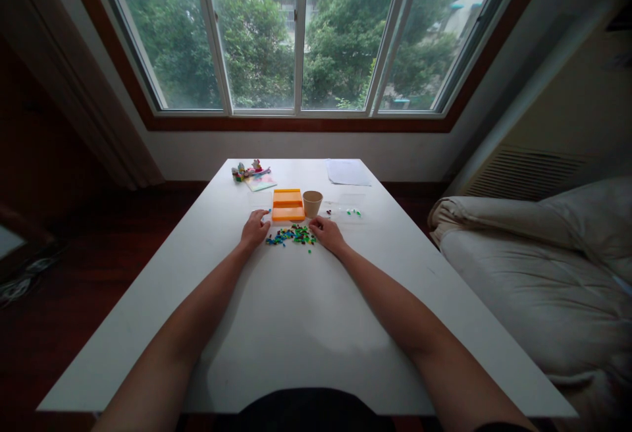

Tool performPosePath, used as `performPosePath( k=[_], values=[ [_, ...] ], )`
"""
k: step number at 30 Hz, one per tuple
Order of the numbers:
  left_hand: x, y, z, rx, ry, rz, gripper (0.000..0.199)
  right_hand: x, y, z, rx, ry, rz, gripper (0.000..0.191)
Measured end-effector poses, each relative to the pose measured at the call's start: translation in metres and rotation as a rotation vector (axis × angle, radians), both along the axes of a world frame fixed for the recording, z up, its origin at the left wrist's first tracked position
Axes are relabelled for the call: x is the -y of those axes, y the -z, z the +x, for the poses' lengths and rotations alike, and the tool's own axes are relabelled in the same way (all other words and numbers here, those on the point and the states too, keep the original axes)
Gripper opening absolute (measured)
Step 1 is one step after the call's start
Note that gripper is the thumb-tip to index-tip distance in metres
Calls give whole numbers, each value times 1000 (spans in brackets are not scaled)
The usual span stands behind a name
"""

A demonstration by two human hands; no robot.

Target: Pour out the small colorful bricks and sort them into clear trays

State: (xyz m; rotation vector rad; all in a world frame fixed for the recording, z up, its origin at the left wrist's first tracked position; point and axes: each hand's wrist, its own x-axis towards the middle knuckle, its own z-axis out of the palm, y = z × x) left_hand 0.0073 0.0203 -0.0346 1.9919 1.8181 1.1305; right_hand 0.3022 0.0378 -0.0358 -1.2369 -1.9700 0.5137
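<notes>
A loose pile of small coloured pieces (296, 234), mostly green and blue with some dark ones, lies on the white table between my hands. My left hand (254, 229) rests at the pile's left, thumb and index finger apart, with a tiny blue piece (270, 211) by the index fingertip. At the pile's right edge, my right hand (326, 232) has its fingers drawn together; whatever may be between them is too small to make out. Just beyond the pile sit an orange two-compartment tray (288, 204) and, touching or close to its right side, a brown paper cup (313, 203).
Clear, shallow trays flank the orange tray; the right clear tray (363, 199) holds several green, white and dark pieces. Small toy figures (241, 172) and a coloured card (261, 182) lie at the far left. White paper sheets (347, 172) lie far right. A sofa (538, 267) stands right of the table.
</notes>
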Motion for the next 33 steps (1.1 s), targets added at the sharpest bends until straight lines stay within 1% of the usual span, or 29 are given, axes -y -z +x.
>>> performPosePath(
  k=[3,6,14,19,22,25,30,33],
  values=[
    [0,0,0,1,2,-3,39,-6,6,1,-134,29,-62,15],
    [0,0,1,1,2,-12,40,-13,11,4,-250,50,-84,19],
    [0,1,0,1,6,-13,39,-20,14,10,-366,91,-96,32],
    [1,0,1,0,4,-13,39,-22,17,9,-522,84,-154,38],
    [2,-1,1,-1,1,-17,39,-22,17,9,-591,133,-173,40],
    [2,-2,1,-4,-9,-29,39,-21,14,11,-611,198,-165,40],
    [2,-2,1,-6,1,-26,38,-21,10,16,-657,310,-104,40],
    [1,0,1,-11,6,-22,37,-22,9,18,-710,338,-88,40]
  ],
)
